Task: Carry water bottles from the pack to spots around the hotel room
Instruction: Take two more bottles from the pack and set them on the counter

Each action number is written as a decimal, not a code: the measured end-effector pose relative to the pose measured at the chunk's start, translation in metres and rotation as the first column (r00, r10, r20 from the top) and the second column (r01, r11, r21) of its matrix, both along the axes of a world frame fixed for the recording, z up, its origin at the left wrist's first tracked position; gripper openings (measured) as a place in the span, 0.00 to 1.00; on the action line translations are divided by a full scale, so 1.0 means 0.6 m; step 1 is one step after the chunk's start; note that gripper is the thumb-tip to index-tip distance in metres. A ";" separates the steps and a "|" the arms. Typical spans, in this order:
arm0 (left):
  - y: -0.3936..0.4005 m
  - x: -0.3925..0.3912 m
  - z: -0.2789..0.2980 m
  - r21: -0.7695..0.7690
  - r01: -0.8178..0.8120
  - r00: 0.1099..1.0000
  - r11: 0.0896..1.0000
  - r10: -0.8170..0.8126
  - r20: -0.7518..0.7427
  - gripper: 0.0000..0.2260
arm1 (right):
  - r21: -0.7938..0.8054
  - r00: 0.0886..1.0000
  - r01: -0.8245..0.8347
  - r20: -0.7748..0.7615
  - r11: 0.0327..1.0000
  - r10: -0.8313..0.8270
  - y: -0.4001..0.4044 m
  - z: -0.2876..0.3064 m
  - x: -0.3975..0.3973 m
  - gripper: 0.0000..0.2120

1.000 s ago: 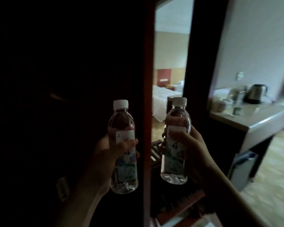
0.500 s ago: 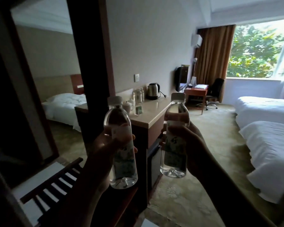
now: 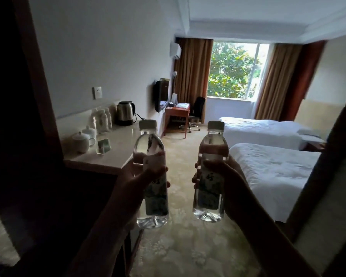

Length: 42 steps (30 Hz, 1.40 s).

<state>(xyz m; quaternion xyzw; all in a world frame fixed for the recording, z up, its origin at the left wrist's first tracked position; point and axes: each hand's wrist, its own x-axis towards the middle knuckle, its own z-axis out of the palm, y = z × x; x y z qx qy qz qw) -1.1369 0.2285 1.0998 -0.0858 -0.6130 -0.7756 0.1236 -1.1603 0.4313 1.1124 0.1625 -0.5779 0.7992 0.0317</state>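
- At the left wall, head view: pale stone counter (image 3: 116,148) bearing a steel electric kettle (image 3: 125,112), a cluster of water bottles (image 3: 102,120) beside it, two lidded white cups (image 3: 84,139) and a small tent card (image 3: 103,145).
- Far end: window (image 3: 235,69) with brown curtains (image 3: 192,70); wooden desk (image 3: 177,114) with a black office chair (image 3: 197,110) beside it; wall-mounted television (image 3: 160,95).
- Right side: two beds with white bedding (image 3: 272,166), side by side; patterned carpet (image 3: 188,246) between counter and beds.
- Left hand (image 3: 137,176): fingers wrapped round the labelled middle of the left water bottle (image 3: 151,174), upright, white cap on, held in the air before the counter's edge.
- Right hand (image 3: 227,176): fingers curled round the right water bottle (image 3: 211,170), upright, capped, held level with the other, the two apart.
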 end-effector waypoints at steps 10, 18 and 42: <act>0.030 -0.269 -0.013 -0.065 0.155 0.988 0.986 -0.153 0.030 0.24 | 0.100 0.970 0.245 -0.019 0.964 -0.244 0.028 0.000 -0.212 0.14; 0.106 -0.490 -0.052 -0.096 0.187 0.981 0.978 -0.180 0.075 0.14 | 0.075 0.969 0.247 0.009 0.966 -0.248 0.117 -0.051 -0.435 0.10; 0.069 -0.979 -0.108 -0.026 -0.304 0.950 0.952 0.305 0.072 0.19 | 0.088 0.977 -0.215 0.032 0.973 0.212 0.069 -0.100 -1.094 0.15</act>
